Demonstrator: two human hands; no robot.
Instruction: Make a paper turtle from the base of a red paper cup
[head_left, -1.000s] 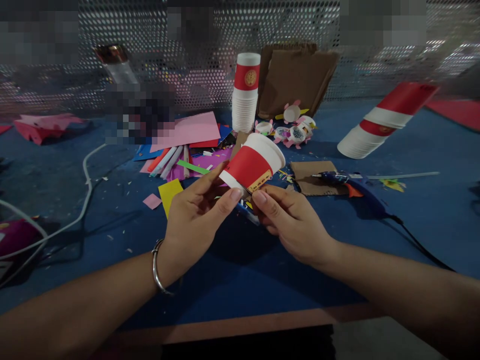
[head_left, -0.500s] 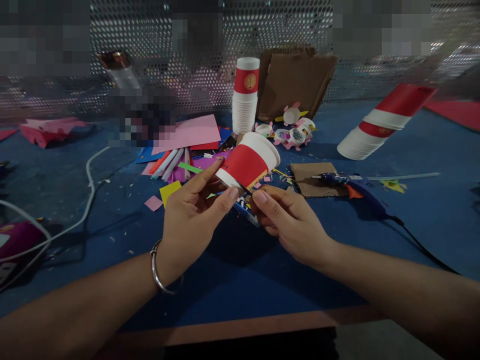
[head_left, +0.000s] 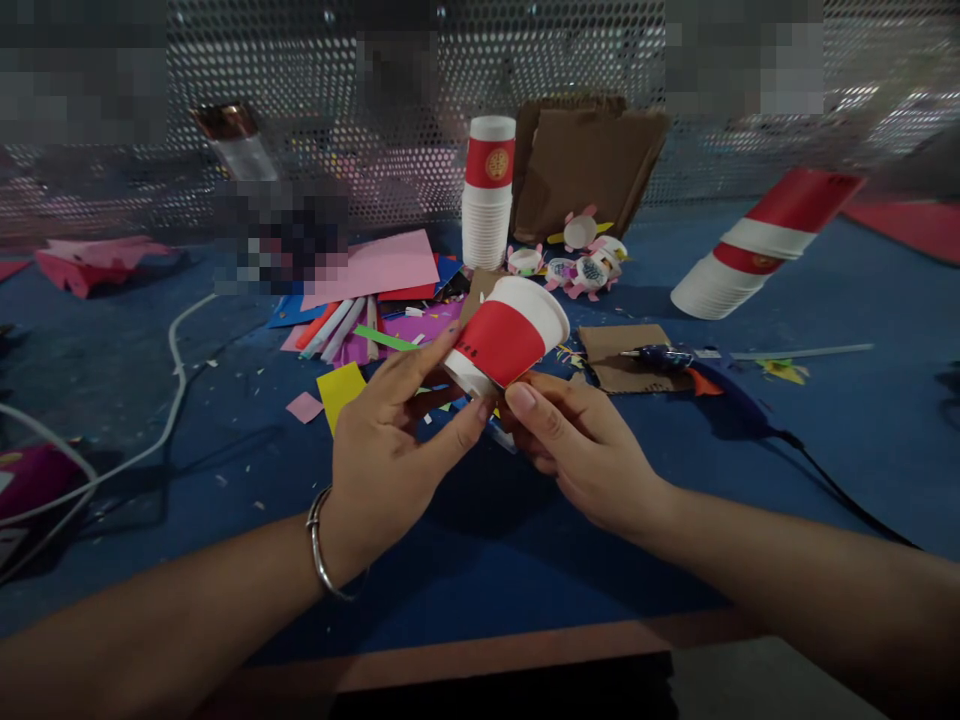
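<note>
A white paper cup (head_left: 529,310) with a red band is tilted on its side above the table, its rim up and to the right. My left hand (head_left: 405,430) is closed around the cup's base end, fingers behind it and thumb underneath. At the lower edge of the red band, my right hand (head_left: 570,430) pinches with thumb and forefinger. A thin dark line runs along the band's edge to these fingertips; what they hold there is too small to make out. The right hand's other fingers are curled and partly hidden.
Behind stands a stack of cups (head_left: 489,200); another stack (head_left: 757,250) lies tilted at right. A glue gun (head_left: 712,375) rests near cardboard (head_left: 622,345). Coloured paper (head_left: 375,265), markers (head_left: 337,330), small cup-and-paper figures (head_left: 589,270) and a white cable (head_left: 176,350) are around.
The cup has turned slightly in my hands and shifted a little right and down; more of the dark print on its red band shows. My left thumb has moved right, nearer my right fingertips.
</note>
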